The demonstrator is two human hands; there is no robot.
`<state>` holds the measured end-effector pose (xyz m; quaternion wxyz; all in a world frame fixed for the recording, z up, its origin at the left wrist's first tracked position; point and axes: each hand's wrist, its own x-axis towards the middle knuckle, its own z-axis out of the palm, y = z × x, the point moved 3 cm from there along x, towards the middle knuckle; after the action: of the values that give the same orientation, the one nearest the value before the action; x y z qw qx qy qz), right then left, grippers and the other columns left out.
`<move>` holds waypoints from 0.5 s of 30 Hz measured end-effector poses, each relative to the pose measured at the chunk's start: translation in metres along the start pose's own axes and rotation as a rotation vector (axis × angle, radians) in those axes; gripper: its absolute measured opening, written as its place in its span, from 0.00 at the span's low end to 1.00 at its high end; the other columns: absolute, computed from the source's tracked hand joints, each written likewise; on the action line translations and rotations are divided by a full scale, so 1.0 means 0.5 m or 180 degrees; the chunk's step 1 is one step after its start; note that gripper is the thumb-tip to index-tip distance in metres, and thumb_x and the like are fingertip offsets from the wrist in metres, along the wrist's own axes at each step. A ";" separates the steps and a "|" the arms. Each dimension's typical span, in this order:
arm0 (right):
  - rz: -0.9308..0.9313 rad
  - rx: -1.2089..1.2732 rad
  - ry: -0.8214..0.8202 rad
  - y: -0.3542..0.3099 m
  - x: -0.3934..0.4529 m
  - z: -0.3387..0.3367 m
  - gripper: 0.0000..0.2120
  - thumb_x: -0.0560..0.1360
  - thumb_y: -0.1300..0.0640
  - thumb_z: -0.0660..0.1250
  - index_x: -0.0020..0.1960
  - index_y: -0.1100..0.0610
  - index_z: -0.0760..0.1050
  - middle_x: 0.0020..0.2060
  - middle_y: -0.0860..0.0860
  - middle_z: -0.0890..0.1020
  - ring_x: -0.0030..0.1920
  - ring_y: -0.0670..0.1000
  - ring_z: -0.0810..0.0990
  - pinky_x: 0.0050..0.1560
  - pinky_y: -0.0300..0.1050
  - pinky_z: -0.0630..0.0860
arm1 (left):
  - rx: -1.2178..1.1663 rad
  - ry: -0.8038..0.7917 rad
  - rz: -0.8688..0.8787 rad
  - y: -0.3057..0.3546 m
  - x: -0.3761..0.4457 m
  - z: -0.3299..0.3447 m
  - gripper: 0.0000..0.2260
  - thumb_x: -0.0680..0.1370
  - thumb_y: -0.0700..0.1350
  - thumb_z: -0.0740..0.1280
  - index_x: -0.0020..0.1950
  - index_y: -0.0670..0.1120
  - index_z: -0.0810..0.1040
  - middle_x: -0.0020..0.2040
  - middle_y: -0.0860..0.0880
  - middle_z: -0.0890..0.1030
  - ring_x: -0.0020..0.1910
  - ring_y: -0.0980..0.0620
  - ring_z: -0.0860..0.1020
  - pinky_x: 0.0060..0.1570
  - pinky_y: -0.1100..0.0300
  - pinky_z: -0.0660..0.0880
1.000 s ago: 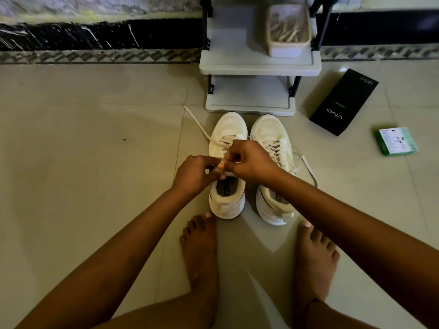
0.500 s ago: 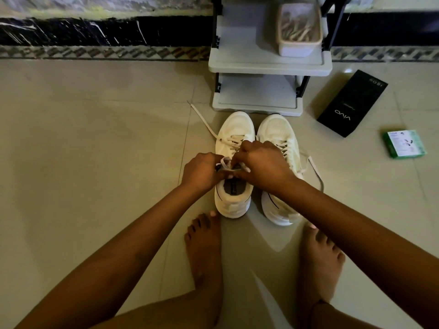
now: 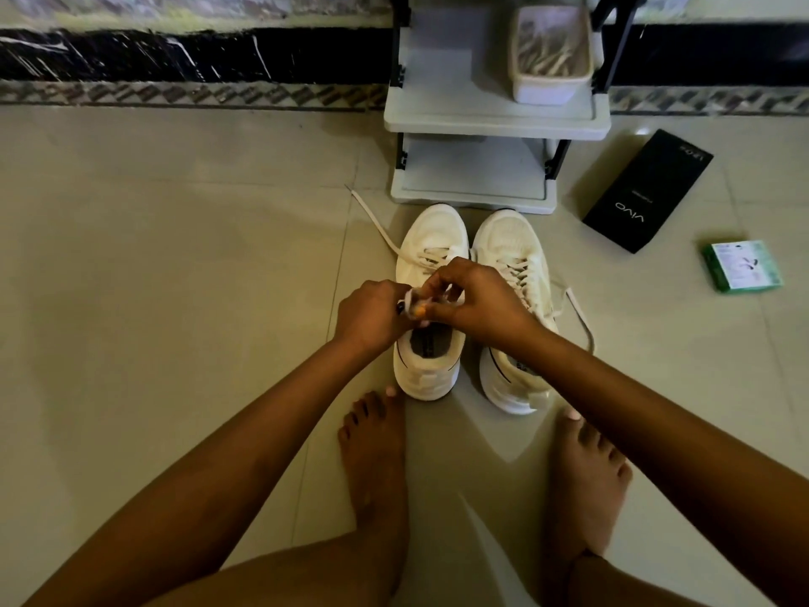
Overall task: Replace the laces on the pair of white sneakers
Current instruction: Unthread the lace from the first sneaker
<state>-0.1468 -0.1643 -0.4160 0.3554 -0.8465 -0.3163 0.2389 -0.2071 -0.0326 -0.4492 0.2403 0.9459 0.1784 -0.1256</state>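
Two white sneakers stand side by side on the tiled floor, toes pointing away from me. Over the tongue of the left sneaker (image 3: 431,238), my left hand (image 3: 372,311) and my right hand (image 3: 477,300) meet, and both pinch its white lace (image 3: 413,300). One free end of that lace (image 3: 376,221) trails up and left across the floor. The right sneaker (image 3: 510,247) is laced, with a loose end (image 3: 580,313) lying to its right. My hands hide the upper eyelets of the left sneaker.
A grey two-tier rack (image 3: 494,120) stands just beyond the sneakers, holding a white tub of laces (image 3: 551,54). A black phone box (image 3: 648,190) and a green box (image 3: 742,265) lie on the floor at right. My bare feet (image 3: 376,453) sit close behind the sneakers.
Both hands stay at the left sneaker's tongue. The fingers have shifted on the lace, and a small loop now shows between them.
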 end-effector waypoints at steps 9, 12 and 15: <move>-0.1233 -0.2598 0.0493 -0.005 0.000 0.012 0.14 0.53 0.51 0.82 0.32 0.55 0.80 0.29 0.52 0.78 0.28 0.55 0.77 0.28 0.39 0.68 | -0.0010 -0.0014 -0.0141 -0.003 0.005 0.003 0.17 0.72 0.59 0.69 0.56 0.51 0.81 0.50 0.47 0.83 0.50 0.46 0.79 0.41 0.59 0.70; -0.1365 -0.2416 0.0446 -0.019 0.000 0.012 0.11 0.55 0.57 0.81 0.34 0.56 0.81 0.31 0.53 0.79 0.33 0.55 0.77 0.31 0.42 0.70 | -0.0063 -0.0012 -0.0172 -0.005 0.004 0.006 0.17 0.72 0.59 0.70 0.55 0.51 0.81 0.50 0.47 0.83 0.49 0.47 0.79 0.41 0.60 0.69; -0.0559 -0.1084 0.0098 0.000 0.008 -0.013 0.07 0.69 0.56 0.73 0.46 0.57 0.82 0.41 0.49 0.78 0.44 0.50 0.74 0.43 0.46 0.72 | -0.0187 0.0007 -0.0109 -0.009 0.002 0.007 0.18 0.71 0.58 0.71 0.58 0.52 0.80 0.52 0.48 0.83 0.51 0.49 0.80 0.43 0.59 0.72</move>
<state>-0.1397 -0.1644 -0.4125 0.2313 -0.8671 -0.4194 0.1369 -0.2087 -0.0303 -0.4545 0.2656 0.9354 0.1984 -0.1234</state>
